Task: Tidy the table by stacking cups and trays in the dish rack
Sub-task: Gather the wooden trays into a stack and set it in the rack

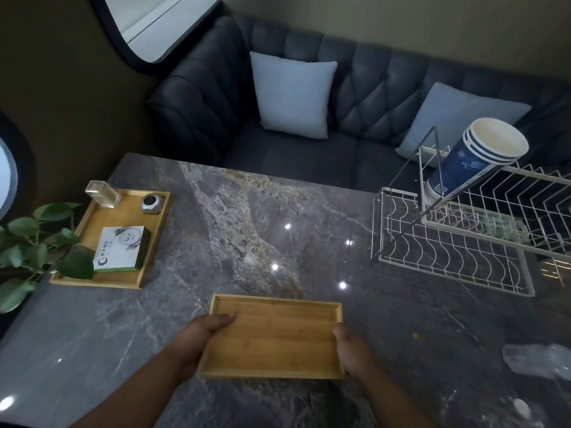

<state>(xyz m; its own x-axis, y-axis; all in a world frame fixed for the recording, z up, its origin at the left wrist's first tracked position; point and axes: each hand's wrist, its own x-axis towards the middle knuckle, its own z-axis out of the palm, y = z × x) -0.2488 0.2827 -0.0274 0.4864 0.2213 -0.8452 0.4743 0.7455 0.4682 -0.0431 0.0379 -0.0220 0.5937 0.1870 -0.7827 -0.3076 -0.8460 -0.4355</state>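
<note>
An empty wooden tray [273, 335] is held just above the near part of the marble table [241, 230]. My left hand [197, 341] grips its left edge, thumb resting inside the tray. Its right edge is gripped by my right hand [352, 350]. A white wire dish rack [457, 257] stands at the right of the table. A stack of blue and white paper cups [469, 159] lies tilted on the rack's upper tier, mouths facing up and to the right.
A second wooden tray [92, 230] at the left carries a clear box, a small round device and a white-green box. Plant leaves [34, 251] overhang the left edge. Crumpled clear plastic [537, 359] lies at the right. A dark sofa with cushions is behind.
</note>
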